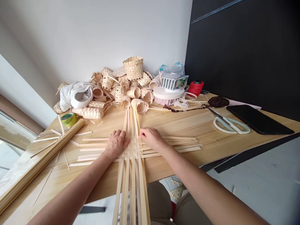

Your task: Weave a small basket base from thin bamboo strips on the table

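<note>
Nearest the camera: bare left forearm (77, 187) and bare right forearm (197, 178), in from lower left and lower right. Between them, a cross-shaped weave of flat pale wooden strips (132, 153), centre of frame, flat on the light wood-grain table (178, 123). Loose ends fan left and right; the upper ones run up to the basket pile, the lower ones past the table's front edge to bottom centre. Left hand (117, 143): on the left side of the woven patch, fingers loosely bent, not closed around anything. Right hand (151, 137): upper right corner of the patch, fingers curled in, tips by the rightmost upright strip; can't tell if it's pinched. Upper centre: heap of small pale woven baskets (133, 68), white cloth bundle (76, 93) at its left. Left side: yellow-green tape roll (68, 119), touching or just beside a long bundle of wooden slats (44, 161). Right side: white-handled scissors (231, 124), flat black rectangular object (259, 119), dark brown yarn ball (218, 101), red thread spool (195, 88).
</note>
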The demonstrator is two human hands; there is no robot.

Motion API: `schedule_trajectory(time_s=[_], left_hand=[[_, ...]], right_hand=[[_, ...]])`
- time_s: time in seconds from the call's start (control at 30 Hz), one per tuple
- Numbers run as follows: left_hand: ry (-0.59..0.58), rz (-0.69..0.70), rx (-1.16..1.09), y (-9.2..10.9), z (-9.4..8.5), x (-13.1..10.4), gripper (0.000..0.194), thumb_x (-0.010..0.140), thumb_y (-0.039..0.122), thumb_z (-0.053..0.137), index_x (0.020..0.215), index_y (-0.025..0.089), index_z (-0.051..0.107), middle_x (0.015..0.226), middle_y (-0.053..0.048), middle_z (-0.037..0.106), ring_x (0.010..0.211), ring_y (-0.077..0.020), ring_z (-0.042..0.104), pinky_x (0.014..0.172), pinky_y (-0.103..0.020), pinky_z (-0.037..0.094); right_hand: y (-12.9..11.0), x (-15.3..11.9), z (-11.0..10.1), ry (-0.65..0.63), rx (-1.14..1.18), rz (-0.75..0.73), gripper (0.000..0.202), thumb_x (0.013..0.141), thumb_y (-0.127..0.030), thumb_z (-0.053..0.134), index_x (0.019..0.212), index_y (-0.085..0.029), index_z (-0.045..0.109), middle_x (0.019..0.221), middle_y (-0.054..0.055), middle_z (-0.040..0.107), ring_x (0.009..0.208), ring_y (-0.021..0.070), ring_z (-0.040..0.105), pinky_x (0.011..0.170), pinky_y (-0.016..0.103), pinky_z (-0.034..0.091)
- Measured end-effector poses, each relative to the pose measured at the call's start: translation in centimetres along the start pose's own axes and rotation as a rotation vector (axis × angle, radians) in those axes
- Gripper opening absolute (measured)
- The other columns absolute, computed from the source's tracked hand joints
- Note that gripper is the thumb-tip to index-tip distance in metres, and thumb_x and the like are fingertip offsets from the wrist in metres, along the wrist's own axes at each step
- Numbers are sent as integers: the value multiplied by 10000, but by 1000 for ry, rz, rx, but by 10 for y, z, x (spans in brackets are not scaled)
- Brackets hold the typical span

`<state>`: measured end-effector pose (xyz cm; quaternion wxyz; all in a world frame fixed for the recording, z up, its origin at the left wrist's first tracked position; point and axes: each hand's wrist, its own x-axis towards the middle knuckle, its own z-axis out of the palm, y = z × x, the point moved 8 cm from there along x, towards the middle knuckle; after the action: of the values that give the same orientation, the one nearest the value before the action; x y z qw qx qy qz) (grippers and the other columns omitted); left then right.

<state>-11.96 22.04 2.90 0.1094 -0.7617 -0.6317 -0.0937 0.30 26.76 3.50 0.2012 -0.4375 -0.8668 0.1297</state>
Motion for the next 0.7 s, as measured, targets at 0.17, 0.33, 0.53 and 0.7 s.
schedule_trajectory(time_s=[0.17, 0.33, 0.53, 0.7], left_hand=[[-28, 8, -4, 0, 3, 1, 188, 839, 319, 438, 897, 156, 509, 877, -75, 536, 815, -209, 457, 761, -340, 395], [-35, 1, 8, -1, 4, 1, 212, 846, 346, 426, 893, 160, 517, 877, -72, 538, 826, -206, 464, 765, -334, 395], [-35, -48, 33, -3, 0, 3, 221, 834, 360, 449, 902, 163, 524, 892, -73, 539, 845, -215, 470, 768, -338, 394], [-46, -82, 36, -5, 0, 2, 228, 828, 358, 463, 910, 158, 537, 890, -76, 542, 854, -219, 480, 767, -341, 405]], right_hand=[[7, 4, 5, -40, 66, 32, 169, 748, -128, 483, 639, -187, 598, 691, 9, 649, 659, 135, 543, 567, 220, 315], [10, 2, 6, -70, 147, 64, 145, 742, -142, 510, 620, -182, 578, 664, 9, 628, 642, 132, 528, 562, 217, 319], [6, 0, 4, -42, 134, 83, 98, 772, -138, 490, 713, -196, 544, 783, 9, 612, 707, 138, 522, 573, 224, 321], [2, -4, 4, -46, 118, 63, 104, 788, -129, 458, 771, -196, 537, 861, 26, 601, 742, 150, 526, 595, 239, 333]])
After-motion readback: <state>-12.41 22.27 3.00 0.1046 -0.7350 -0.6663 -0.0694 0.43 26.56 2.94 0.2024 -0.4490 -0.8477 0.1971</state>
